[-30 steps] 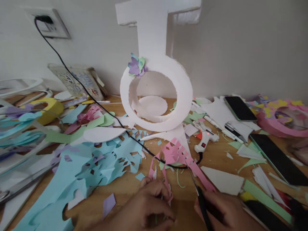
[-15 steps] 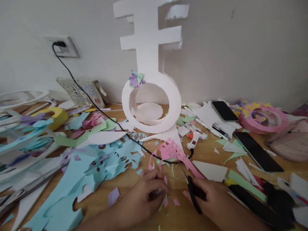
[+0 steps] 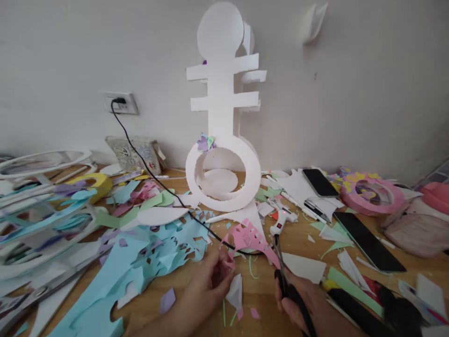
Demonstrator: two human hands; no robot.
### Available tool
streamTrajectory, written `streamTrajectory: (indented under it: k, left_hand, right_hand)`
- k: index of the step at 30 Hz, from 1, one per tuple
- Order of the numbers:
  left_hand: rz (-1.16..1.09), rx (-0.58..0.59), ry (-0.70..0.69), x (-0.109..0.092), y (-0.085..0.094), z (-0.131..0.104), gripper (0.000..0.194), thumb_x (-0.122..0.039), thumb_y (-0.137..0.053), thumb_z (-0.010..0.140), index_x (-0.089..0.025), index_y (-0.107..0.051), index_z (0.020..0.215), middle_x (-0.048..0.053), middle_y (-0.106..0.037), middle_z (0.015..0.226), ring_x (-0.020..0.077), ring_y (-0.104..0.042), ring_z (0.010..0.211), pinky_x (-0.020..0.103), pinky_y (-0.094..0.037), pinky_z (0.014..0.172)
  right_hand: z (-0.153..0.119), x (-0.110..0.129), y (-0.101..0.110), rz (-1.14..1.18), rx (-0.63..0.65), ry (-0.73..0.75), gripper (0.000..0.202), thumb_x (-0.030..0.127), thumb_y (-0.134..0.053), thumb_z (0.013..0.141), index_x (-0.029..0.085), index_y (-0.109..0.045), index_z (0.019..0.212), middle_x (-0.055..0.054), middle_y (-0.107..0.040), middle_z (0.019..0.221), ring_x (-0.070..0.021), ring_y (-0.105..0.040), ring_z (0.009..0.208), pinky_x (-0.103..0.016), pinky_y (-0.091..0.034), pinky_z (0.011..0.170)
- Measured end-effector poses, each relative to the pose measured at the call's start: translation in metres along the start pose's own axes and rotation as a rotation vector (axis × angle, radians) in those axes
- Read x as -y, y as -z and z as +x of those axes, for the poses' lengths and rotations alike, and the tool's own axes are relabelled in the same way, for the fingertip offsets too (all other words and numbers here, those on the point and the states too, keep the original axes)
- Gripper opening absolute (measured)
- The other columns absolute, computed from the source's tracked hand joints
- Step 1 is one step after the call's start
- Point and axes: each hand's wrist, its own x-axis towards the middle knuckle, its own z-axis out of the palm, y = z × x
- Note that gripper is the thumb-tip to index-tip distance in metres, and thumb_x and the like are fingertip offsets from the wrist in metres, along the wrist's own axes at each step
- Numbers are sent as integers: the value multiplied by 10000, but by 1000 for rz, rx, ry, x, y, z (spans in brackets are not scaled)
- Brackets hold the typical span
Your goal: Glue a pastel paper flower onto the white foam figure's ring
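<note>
Pink paper shows in a thin, crumpled-edged sheet, the cut pink paper, lying on the wooden surface just beyond and between the two hands. It is riddled with small angular holes, so that its upper part looks like lattice, and it narrows to a plain strip slanting toward the right hand and a ragged end by the left hand. The left hand is curled, its fingertips close together with a bit of pink at them; whether they pinch it, I cannot tell. The right hand is wrapped around black-handled scissors, their blades pointing away from the person, beside the paper's slanting strip. Just right of the left hand's fingers lies a folded white scrap, with small pink snippets near it. A purple paper scrap sits left of the left hand, and farther left spreads a large pale blue paper sheet, also full of cut-outs. Beyond the right hand is a white glue gun with a red light; beyond both hands stands a white ring-based structure bearing a paper flower.
</note>
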Motion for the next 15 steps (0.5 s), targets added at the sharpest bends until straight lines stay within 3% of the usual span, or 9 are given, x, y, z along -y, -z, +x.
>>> streamTrajectory:
  k: [4, 7, 10, 13, 15]
  left_hand:
    - [-119, -23, -67, 11, -1, -2, 410, -622, -505, 847, -226, -416, 788, -12, -474, 789, 155, -457, 729, 279, -426, 682]
    - [9, -78, -173, 10, 5, -4, 395, -599, -399, 909, -228, -425, 776, -5, -478, 786, 164, -454, 737, 282, -429, 690]
    - [191, -111, -231, -11, 17, 2, 260, -428, -375, 954, -222, -484, 839, 34, -564, 873, 195, -529, 845, 313, -449, 779]
    - [463, -174, -260, -38, 29, 20, 171, -307, -395, 934, -217, -534, 893, 70, -610, 1071, 234, -543, 1077, 356, -406, 950]
    - [718, -158, -105, -51, 34, 35, 206, -320, -407, 910, -205, -569, 964, 70, -642, 1044, 280, -574, 1065, 378, -409, 933]
  right_hand:
    - [7, -21, 1, 121, -10, 29, 627, 785, -348, 806, 189, -511, 703, -13, -477, 643, -115, -394, 504, -231, -304, 456]
    - [10, -27, 1, 143, -33, 21, 705, 847, -305, 785, 185, -512, 661, -13, -457, 604, -109, -362, 469, -231, -263, 415]
    - [10, -21, 0, 127, -34, 31, 725, 876, -302, 759, 188, -514, 682, -12, -468, 602, -115, -384, 485, -236, -280, 438]
    - [8, -15, -1, 98, 10, 43, 706, 869, -306, 767, 194, -497, 690, 0, -472, 617, -104, -380, 480, -232, -285, 450]
    - [6, -12, 0, 87, 20, 41, 651, 822, -325, 799, 202, -487, 686, 6, -473, 606, -106, -387, 475, -225, -302, 447]
